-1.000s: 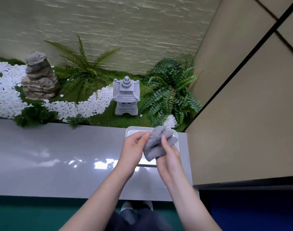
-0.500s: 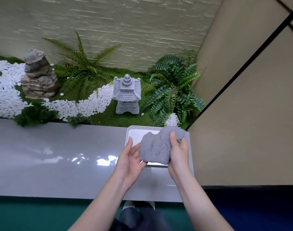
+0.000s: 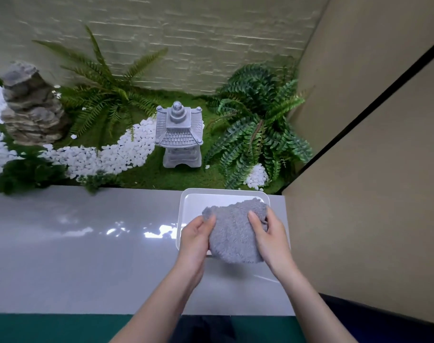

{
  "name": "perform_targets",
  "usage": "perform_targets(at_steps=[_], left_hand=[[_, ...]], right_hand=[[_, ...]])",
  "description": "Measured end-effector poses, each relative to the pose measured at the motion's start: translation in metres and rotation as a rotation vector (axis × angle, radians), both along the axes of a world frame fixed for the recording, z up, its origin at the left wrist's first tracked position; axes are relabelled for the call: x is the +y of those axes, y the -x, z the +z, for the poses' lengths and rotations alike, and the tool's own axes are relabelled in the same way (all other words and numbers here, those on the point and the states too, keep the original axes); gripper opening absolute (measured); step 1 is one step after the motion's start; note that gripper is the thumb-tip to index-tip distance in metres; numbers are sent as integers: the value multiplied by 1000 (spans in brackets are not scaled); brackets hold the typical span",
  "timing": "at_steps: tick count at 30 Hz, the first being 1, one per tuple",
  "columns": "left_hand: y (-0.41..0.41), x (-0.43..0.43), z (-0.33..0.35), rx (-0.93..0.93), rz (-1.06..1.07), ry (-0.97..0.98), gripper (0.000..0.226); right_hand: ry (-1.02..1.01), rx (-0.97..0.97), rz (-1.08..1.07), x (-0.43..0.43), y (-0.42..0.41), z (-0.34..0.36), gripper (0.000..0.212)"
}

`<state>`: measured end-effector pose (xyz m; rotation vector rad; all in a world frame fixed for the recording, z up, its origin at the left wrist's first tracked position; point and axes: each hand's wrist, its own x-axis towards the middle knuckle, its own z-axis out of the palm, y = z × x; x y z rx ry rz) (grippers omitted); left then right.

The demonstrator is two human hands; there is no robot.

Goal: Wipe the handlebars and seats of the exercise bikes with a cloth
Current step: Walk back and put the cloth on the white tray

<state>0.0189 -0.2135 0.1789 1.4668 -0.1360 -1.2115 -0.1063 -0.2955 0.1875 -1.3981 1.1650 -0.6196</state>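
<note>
Grey and fluffy, the cloth (image 3: 233, 233) is spread between our two hands above the near half of a white tray (image 3: 186, 211), which sits on a glossy grey ledge (image 3: 87, 243). Our left hand (image 3: 195, 240) pinches the cloth's left edge with the thumb on top. Our right hand (image 3: 270, 237) grips the right edge, fingers curled into the pile. The cloth perhaps hangs just clear of the tray, though from this angle we cannot be sure it is not touching.

We judge the task to be at its cloth-handling stage. No exercise bike, handlebar or seat is in view, so we see no wiping done, and all of it appears to remain.

Counting: one cloth, one tray, two hands, no bikes. Beyond the ledge we count one stone lantern (image 3: 177, 134), one layered rock (image 3: 29, 105), two large ferns (image 3: 104, 95) (image 3: 255, 120), and a winding band of white pebbles (image 3: 112, 154).
</note>
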Motion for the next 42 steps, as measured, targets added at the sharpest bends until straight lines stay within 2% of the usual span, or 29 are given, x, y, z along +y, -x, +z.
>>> perform_targets(at_steps=[5, 7, 9, 16, 20, 23, 26, 28, 31, 33, 34, 36, 37, 42], left_hand=[[6, -30, -48, -547, 26, -96, 22], [4, -38, -78, -696, -23, -183, 23], [0, -43, -111, -797, -91, -269, 17], [-23, -72, -208, -966, -298, -363, 20], [-37, -85, -247, -1057, -419, -495, 28], [-36, -87, -266, -1069, -477, -510, 30], [-32, -87, -274, -1020, -443, -522, 29], [-31, -87, -274, -1075, -434, -587, 28], [-33, -80, -273, -1355, -461, -581, 38], [-34, -72, -276, -1546, -586, -438, 53], [-35, -67, -278, -1589, -718, -397, 60], [-39, -60, -286, -1586, -979, -438, 70], [-41, -58, -291, -1559, -1046, -474, 71], [-44, -59, -282, -1509, -1118, -596, 74]], right_hand=[[2, 148, -129, -11, -10, -61, 8], [-15, 203, -127, -18, -15, -88, 20], [-2, 269, -101, -26, -17, -117, 20], [-43, 540, 4, -56, -27, -219, 31], [-19, 668, 103, -65, -36, -258, 28], [14, 723, 130, -70, -35, -276, 26], [93, 812, 148, -73, -36, -283, 27], [186, 921, 124, -72, -35, -281, 30], [514, 912, 87, -66, -32, -277, 38], [732, 897, 286, -60, -25, -281, 46], [766, 916, 436, -57, -20, -285, 52], [696, 979, 654, -56, -9, -294, 63], [643, 996, 706, -58, -4, -299, 65], [574, 1067, 704, -68, 0, -284, 73]])
